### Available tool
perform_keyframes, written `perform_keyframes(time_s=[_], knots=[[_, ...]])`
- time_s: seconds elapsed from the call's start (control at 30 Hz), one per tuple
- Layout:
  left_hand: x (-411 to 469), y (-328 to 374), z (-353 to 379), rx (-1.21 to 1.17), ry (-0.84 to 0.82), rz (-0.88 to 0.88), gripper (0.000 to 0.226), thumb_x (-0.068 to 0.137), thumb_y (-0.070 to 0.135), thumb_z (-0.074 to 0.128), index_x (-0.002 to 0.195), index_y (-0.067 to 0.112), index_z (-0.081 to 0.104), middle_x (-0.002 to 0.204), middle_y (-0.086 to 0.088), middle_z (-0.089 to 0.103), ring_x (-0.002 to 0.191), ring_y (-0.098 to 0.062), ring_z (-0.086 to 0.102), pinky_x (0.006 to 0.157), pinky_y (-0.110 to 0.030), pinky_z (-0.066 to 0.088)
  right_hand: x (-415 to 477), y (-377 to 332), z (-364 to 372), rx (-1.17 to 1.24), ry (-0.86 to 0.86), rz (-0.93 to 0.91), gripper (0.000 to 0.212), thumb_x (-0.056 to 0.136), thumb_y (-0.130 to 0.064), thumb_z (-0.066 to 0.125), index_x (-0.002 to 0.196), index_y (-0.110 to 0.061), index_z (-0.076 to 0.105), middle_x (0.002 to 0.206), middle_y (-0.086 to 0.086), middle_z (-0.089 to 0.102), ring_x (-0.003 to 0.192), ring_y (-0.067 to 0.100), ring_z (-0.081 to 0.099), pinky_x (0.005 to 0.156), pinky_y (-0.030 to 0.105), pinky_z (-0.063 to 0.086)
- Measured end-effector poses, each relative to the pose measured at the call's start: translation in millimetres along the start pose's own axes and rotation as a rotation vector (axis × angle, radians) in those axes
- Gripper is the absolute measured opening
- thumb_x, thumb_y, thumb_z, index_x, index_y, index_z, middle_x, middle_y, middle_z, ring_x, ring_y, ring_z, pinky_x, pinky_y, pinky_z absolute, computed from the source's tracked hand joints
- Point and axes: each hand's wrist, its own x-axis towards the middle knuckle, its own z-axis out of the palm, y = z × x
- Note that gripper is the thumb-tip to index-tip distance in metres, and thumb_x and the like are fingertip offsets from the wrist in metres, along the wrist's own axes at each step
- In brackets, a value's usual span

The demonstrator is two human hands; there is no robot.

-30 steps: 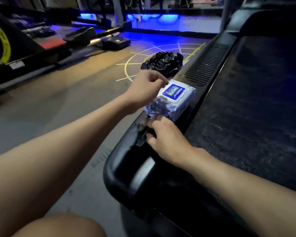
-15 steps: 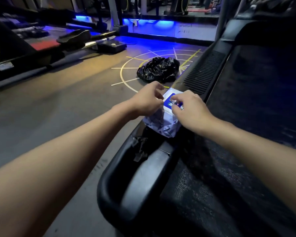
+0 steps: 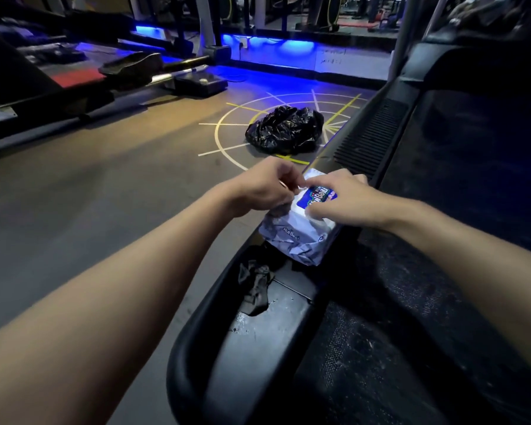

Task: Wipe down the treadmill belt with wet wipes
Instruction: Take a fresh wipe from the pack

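A white pack of wet wipes [image 3: 298,237] with a blue label lies on the treadmill's black left side rail [image 3: 258,342]. My left hand [image 3: 264,187] has its fingers curled at the pack's left top edge, pinching there. My right hand [image 3: 344,200] grips the pack's top over the blue label, thumb at its near side. A dark, dirty used wipe [image 3: 255,286] lies crumpled on the rail just in front of the pack. The dusty black treadmill belt [image 3: 411,317] stretches to the right of the rail.
A black rubbish bag [image 3: 285,130] sits on the floor left of the treadmill, on yellow floor markings. Other gym machines [image 3: 74,78] stand at the far left. A ribbed foot strip [image 3: 371,139] runs along the rail beyond the pack.
My right hand left the dirty wipe on the rail and came up onto the pack's label. My left hand stayed at the pack's left edge.
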Motion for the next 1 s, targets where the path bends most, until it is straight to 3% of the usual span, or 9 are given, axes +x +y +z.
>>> perform_keyframes(time_s=[0.1,0.2,0.3,0.53,0.63,0.8,0.9,1.0], knots=[[1.3,-6.8,-3.7,-0.084,-0.02,-0.022,0.019,0.087,-0.015,0.052,0.105,-0.011,0.056,0.083,-0.02,0.056,0.064,-0.023,0.05,0.052,-0.028,0.043,-2.3,5.1,-7.6,0.028,-0.09,-0.045,0.065,0.086,-0.031,0.067,0.144,-0.044,0.041,0.146,0.003,0.031,0.127,0.023,0.023,0.1,0.023,0.019],[4.1,-9.4,-4.5,-0.111,-0.015,-0.015,0.016,0.088,-0.013,0.056,0.094,0.001,0.058,0.081,-0.019,0.057,0.056,-0.016,0.051,0.051,-0.024,0.043,-1.2,4.4,-12.2,0.019,-0.123,-0.061,0.066,0.085,-0.023,0.064,0.142,-0.049,0.042,0.141,0.002,0.031,0.116,0.018,0.023,0.096,0.022,0.019],[7.4,-9.9,-5.7,-0.106,-0.034,-0.019,0.016,0.088,-0.012,0.056,0.089,0.004,0.057,0.082,-0.022,0.057,0.064,-0.023,0.052,0.053,-0.028,0.043,3.6,3.0,-11.9,-0.005,-0.095,-0.066,0.063,0.086,-0.017,0.06,0.139,-0.048,0.046,0.137,0.004,0.034,0.117,0.022,0.028,0.099,0.021,0.02],[9.0,-10.0,-8.8,-0.028,-0.043,0.008,0.018,0.088,-0.002,0.064,0.08,0.012,0.058,0.078,-0.009,0.06,0.062,-0.012,0.049,0.052,-0.015,0.041,7.6,3.4,-10.8,-0.023,-0.078,-0.086,0.062,0.087,-0.008,0.055,0.135,-0.047,0.05,0.133,0.005,0.035,0.123,0.025,0.029,0.109,0.027,0.026],[8.5,-7.3,-9.2,-0.007,-0.066,0.007,0.012,0.091,0.002,0.061,0.085,0.011,0.056,0.078,-0.01,0.059,0.061,-0.013,0.049,0.05,-0.017,0.039,7.5,9.5,-8.7,-0.019,-0.054,-0.105,0.064,0.084,-0.008,0.057,0.135,-0.047,0.051,0.134,0.002,0.037,0.125,0.026,0.031,0.113,0.031,0.025],[8.1,4.6,-4.5,0.02,-0.109,0.009,0.003,0.095,0.003,0.057,0.096,0.002,0.054,0.064,-0.012,0.058,0.054,-0.021,0.049,0.046,-0.023,0.04,9.1,23.5,-13.0,-0.094,-0.053,-0.166,0.071,0.083,0.001,0.055,0.142,-0.037,0.048,0.143,-0.001,0.04,0.127,0.026,0.033,0.106,0.022,0.02],[7.6,8.8,-1.2,0.061,-0.088,-0.015,0.006,0.095,0.001,0.054,0.097,-0.003,0.057,0.063,-0.012,0.059,0.048,-0.019,0.05,0.043,-0.019,0.04,8.1,25.4,-13.5,-0.149,-0.038,-0.214,0.069,0.084,-0.002,0.054,0.142,-0.038,0.048,0.143,-0.006,0.043,0.126,0.026,0.036,0.113,0.038,0.028],[8.3,11.1,1.1,0.13,-0.071,-0.028,0.011,0.093,0.0,0.049,0.096,-0.001,0.059,0.066,-0.009,0.062,0.046,-0.013,0.054,0.043,-0.019,0.043,10.4,30.5,-20.1,-0.23,-0.017,-0.334,0.063,0.082,0.0,0.058,0.14,-0.025,0.055,0.142,0.001,0.053,0.127,0.026,0.05,0.107,0.033,0.037]])
